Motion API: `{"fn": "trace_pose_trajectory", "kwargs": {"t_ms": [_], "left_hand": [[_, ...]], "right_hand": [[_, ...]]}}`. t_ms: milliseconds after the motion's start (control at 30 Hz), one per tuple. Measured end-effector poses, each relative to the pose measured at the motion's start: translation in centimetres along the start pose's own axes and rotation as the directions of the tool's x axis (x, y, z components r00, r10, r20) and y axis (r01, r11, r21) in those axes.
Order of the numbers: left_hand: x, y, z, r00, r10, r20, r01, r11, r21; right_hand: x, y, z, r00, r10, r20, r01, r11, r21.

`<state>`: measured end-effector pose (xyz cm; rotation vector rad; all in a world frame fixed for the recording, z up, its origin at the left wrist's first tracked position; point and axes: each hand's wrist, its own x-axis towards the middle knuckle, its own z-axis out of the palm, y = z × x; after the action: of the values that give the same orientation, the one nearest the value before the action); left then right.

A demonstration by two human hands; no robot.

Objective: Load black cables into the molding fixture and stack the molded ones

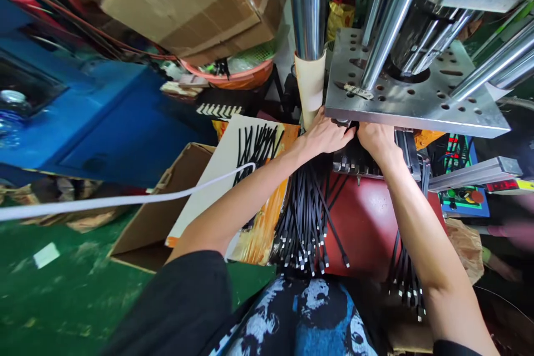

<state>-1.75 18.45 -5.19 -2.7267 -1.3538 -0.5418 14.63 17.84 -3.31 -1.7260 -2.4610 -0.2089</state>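
Both hands reach under the steel press plate (pixel 417 101), at the black metal mould (pixel 359 162) below it. My left hand (pixel 327 134) comes in from the left with its fingers curled and closed; anything in them is too hidden to name. My right hand (pixel 377 140) lies close beside it over the mould, its fingertips out of sight under the plate. A bundle of black cables (pixel 306 222) with metal plugs hangs left of the mould across the red table top (pixel 362 222). More black cables (pixel 406 278) hang at its right side.
Shiny guide columns (pixel 308 5) rise above the plate. Further black cables lie on a white board (pixel 217 172) to the left, above an open cardboard box (pixel 167 200). A white cord (pixel 125 199) crosses the left side. A control panel (pixel 463 194) stands right.
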Motion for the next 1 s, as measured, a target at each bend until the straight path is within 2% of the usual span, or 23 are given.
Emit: {"fn": "trace_pose_trajectory", "kwargs": {"t_ms": [67,100,167,233,267,300,333,367,400,433,467,533,567,600,633,700,733,800,833,867,933,1000], "left_hand": [[-0.3,-0.1,-0.4,1.0,0.006,0.007,-0.006,0.997,-0.082],[-1.3,0.2,-1.0,1.0,0.008,0.002,-0.007,0.989,-0.147],[-4.8,1.2,-3.0,0.998,-0.044,-0.038,0.03,0.948,-0.318],[-10.1,3.2,-5.8,0.973,-0.229,-0.033,0.179,0.835,-0.519],[-13.0,4.4,-7.2,0.951,-0.301,0.068,0.278,0.742,-0.61],[-15.9,5.8,-8.4,0.925,-0.291,0.243,0.377,0.633,-0.677],[-18.7,7.1,-9.4,0.858,-0.217,0.466,0.508,0.495,-0.705],[-21.2,8.5,-10.0,0.758,-0.089,0.646,0.635,0.329,-0.699],[-23.2,9.8,-10.0,0.662,0.072,0.746,0.732,0.149,-0.665],[-24.9,11.0,-9.7,0.602,0.186,0.777,0.793,-0.025,-0.609],[-26.0,12.1,-8.9,0.577,0.216,0.788,0.817,-0.172,-0.551],[-26.7,14.1,-6.8,0.599,0.102,0.794,0.741,-0.446,-0.501],[-26.4,14.9,-5.7,0.611,0.025,0.792,0.665,-0.558,-0.496],[-25.8,15.5,-4.8,0.623,-0.047,0.781,0.58,-0.642,-0.501],[-25.0,16.0,-4.2,0.637,-0.102,0.764,0.503,-0.696,-0.512],[-23.4,16.3,-3.4,0.67,-0.145,0.728,0.432,-0.721,-0.542],[-22.8,16.3,-3.3,0.686,-0.135,0.715,0.441,-0.705,-0.556],[-22.0,16.2,-2.9,0.7,-0.065,0.711,0.518,-0.64,-0.568],[-21.7,16.2,-2.7,0.694,-0.024,0.72,0.565,-0.602,-0.564],[-21.6,16.2,-2.3,0.683,0.01,0.73,0.606,-0.565,-0.559],[-21.2,16.3,-1.4,0.658,0.058,0.75,0.661,-0.521,-0.54],[-20.6,16.4,-0.7,0.638,0.129,0.759,0.686,-0.542,-0.485]], "right_hand": [[-2.3,-0.9,-1.1,0.999,0.034,-0.034,-0.033,0.998,0.047],[-4.5,-1.7,-1.7,0.996,0.063,-0.059,-0.058,0.995,0.077],[-10.9,-4.0,-2.4,0.991,0.102,-0.085,-0.09,0.986,0.137],[-18.4,-6.9,-2.0,0.993,0.119,0.006,-0.117,0.965,0.235],[-21.9,-8.2,-1.4,0.991,0.122,0.061,-0.134,0.95,0.282],[-24.8,-9.5,-0.7,0.982,0.143,0.123,-0.176,0.93,0.322],[-27.1,-10.4,-0.1,0.971,0.17,0.167,-0.22,0.909,0.353],[-28.8,-11.1,0.3,0.959,0.192,0.206,-0.261,0.88,0.396],[-29.9,-11.3,0.5,0.947,0.199,0.251,-0.297,0.838,0.458],[-30.5,-11.2,0.2,0.935,0.183,0.304,-0.326,0.781,0.533],[-30.8,-10.7,-0.3,0.92,0.133,0.367,-0.348,0.709,0.614],[-31.3,-9.1,-2.1,0.863,-0.051,0.503,-0.391,0.564,0.727],[-31.6,-8.2,-2.9,0.826,-0.112,0.552,-0.418,0.534,0.735],[-32.0,-7.4,-3.6,0.804,-0.093,0.587,-0.447,0.557,0.7],[-32.4,-6.8,-4.0,0.796,0.017,0.605,-0.481,0.625,0.615],[-33.4,-5.9,-3.7,0.78,0.356,0.515,-0.559,0.766,0.317],[-33.7,-5.7,-3.1,0.761,0.483,0.434,-0.59,0.793,0.152],[-34.2,-5.3,-2.0,0.736,0.569,0.366,-0.588,0.806,-0.071],[-34.2,-5.2,-1.6,0.737,0.564,0.372,-0.573,0.814,-0.097],[-34.2,-5.0,-1.5,0.747,0.549,0.375,-0.571,0.819,-0.061],[-34.0,-5.0,-2.2,0.79,0.483,0.377,-0.574,0.799,0.179],[-33.9,-5.3,-3.7,0.849,0.325,0.416,-0.515,0.688,0.511]]}}
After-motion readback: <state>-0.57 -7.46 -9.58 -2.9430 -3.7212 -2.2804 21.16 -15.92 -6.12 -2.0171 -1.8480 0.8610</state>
